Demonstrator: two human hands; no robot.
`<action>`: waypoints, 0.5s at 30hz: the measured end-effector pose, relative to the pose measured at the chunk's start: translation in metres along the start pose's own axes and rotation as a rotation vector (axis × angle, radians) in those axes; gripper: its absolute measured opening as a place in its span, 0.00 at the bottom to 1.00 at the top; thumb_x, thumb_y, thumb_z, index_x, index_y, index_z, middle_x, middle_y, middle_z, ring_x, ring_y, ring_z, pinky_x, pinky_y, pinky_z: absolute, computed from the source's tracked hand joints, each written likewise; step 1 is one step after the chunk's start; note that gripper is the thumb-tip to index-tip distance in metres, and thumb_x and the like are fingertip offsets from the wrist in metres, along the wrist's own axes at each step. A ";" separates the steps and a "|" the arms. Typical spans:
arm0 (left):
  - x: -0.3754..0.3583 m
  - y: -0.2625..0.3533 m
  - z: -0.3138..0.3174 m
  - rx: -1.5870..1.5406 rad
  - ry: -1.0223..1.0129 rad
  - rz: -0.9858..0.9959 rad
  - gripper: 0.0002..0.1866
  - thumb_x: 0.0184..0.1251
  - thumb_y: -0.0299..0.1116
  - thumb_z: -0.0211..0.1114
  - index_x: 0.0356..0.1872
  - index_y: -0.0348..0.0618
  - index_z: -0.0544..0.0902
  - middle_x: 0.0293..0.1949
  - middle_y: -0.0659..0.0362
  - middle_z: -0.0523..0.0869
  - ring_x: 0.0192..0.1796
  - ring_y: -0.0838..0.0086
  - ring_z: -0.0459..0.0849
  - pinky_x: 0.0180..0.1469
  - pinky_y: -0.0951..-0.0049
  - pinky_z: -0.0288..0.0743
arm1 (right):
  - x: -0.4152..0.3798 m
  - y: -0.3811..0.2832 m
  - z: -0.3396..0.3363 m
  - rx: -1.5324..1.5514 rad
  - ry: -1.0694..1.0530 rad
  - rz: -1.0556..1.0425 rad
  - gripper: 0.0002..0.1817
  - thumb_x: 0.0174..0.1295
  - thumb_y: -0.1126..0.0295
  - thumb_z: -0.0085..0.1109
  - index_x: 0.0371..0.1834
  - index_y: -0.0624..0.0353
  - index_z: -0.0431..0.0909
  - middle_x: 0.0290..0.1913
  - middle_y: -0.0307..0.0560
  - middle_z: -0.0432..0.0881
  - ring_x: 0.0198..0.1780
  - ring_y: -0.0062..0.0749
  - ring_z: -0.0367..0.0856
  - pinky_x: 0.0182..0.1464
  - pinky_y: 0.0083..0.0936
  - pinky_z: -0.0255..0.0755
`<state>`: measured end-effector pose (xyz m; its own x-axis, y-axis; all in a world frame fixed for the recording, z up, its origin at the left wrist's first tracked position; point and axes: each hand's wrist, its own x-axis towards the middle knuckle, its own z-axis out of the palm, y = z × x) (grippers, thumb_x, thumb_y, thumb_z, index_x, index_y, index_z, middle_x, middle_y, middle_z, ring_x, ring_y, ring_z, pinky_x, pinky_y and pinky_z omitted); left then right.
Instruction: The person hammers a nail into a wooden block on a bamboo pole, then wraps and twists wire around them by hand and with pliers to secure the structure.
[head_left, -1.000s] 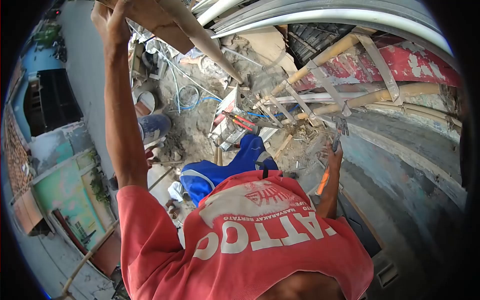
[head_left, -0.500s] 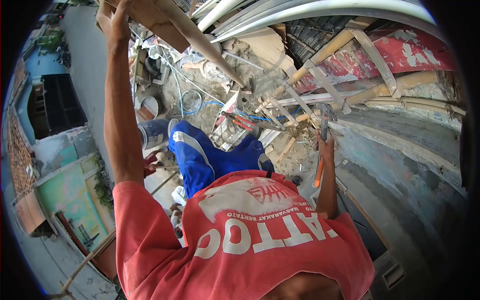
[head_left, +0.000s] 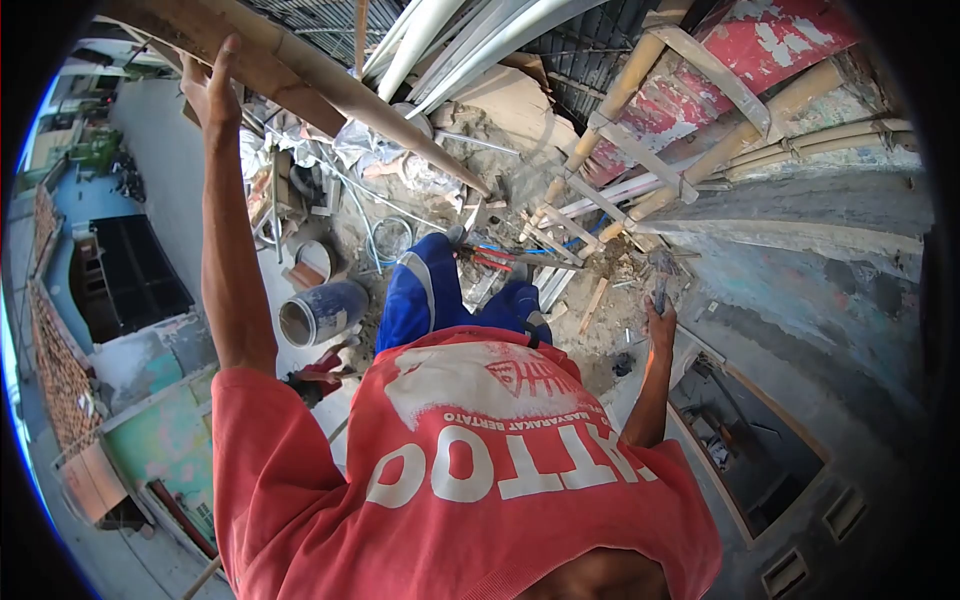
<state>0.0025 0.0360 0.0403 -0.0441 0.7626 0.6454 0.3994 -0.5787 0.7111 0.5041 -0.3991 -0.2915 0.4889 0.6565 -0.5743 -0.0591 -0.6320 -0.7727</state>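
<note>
My left hand [head_left: 213, 95] is raised at the upper left, its fingers on the edge of a brown wooden board [head_left: 290, 92]. A long round pole [head_left: 400, 125] slants down beside that board to the rubble. Low on the right, my right hand [head_left: 660, 325] is closed around a hammer [head_left: 660, 285]; the hammer's head points away from me, blurred against the debris. Its handle is mostly hidden by the hand and forearm. Between my blue-trousered legs and the pole's foot lies a red-handled tool [head_left: 490, 258].
A bamboo ladder [head_left: 640, 150] leans along the wall [head_left: 790, 270] at right. A paint-stained bucket [head_left: 325, 312] lies on its side at left, near a coiled hose [head_left: 390, 240]. White pipes [head_left: 430, 50] are at the top. Another person's red sleeve [head_left: 325, 368] shows below the bucket. A rectangular opening [head_left: 750, 440] is lower right.
My view has shifted and turned. My right hand, with the hammer, has dropped lower in view and the hammer has swung. My left hand stays at the board.
</note>
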 end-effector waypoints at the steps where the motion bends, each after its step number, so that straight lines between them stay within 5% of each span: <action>1: 0.001 -0.003 -0.001 -0.007 -0.005 0.013 0.32 0.52 0.45 0.69 0.54 0.33 0.73 0.50 0.53 0.77 0.52 0.66 0.76 0.56 0.68 0.67 | 0.000 0.010 -0.007 0.037 0.050 -0.027 0.15 0.61 0.64 0.59 0.45 0.61 0.72 0.15 0.35 0.68 0.11 0.19 0.65 0.11 0.21 0.59; 8: -0.003 0.007 0.003 -0.024 -0.036 -0.016 0.36 0.52 0.46 0.69 0.57 0.33 0.70 0.54 0.54 0.72 0.56 0.65 0.73 0.57 0.67 0.66 | -0.009 0.024 -0.010 0.090 0.313 0.025 0.19 0.60 0.61 0.60 0.46 0.64 0.71 0.15 0.36 0.68 0.10 0.20 0.65 0.10 0.21 0.58; 15: -0.013 0.018 0.015 -0.038 -0.004 0.053 0.39 0.46 0.46 0.71 0.57 0.32 0.70 0.61 0.52 0.64 0.60 0.61 0.69 0.60 0.65 0.65 | -0.007 0.013 0.018 0.148 0.268 -0.078 0.24 0.61 0.65 0.58 0.56 0.66 0.67 0.14 0.34 0.65 0.11 0.18 0.60 0.12 0.22 0.56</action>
<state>0.0238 0.0197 0.0406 -0.0200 0.7320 0.6810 0.3663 -0.6284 0.6863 0.4843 -0.4044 -0.3030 0.7081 0.5560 -0.4352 -0.1289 -0.5042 -0.8539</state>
